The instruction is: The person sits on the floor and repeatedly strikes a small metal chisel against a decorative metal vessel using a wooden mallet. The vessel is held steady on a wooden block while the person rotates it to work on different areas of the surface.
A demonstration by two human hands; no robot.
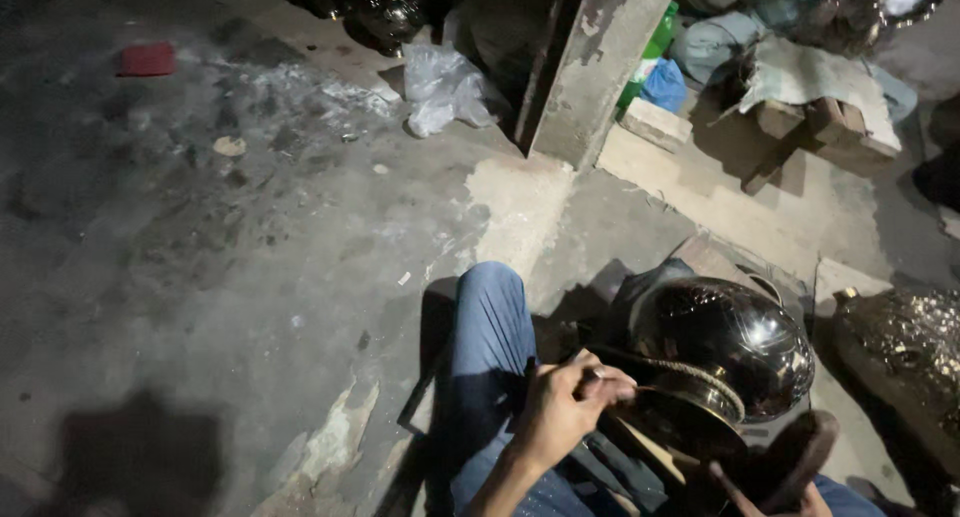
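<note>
1 left hand (565, 402) grips 1 thin tool (640, 387) against 1 dark metal pot (725, 352).

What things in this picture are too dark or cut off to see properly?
- Right hand, head view: the bottom edge cuts it off.
- Thin tool in the left hand: its tip is too small and dark to tell.
- Pattern on the dark shiny pot: lost in glare and shadow.
- Shiny things at the top: too dim, partly cut by the edge.
</note>
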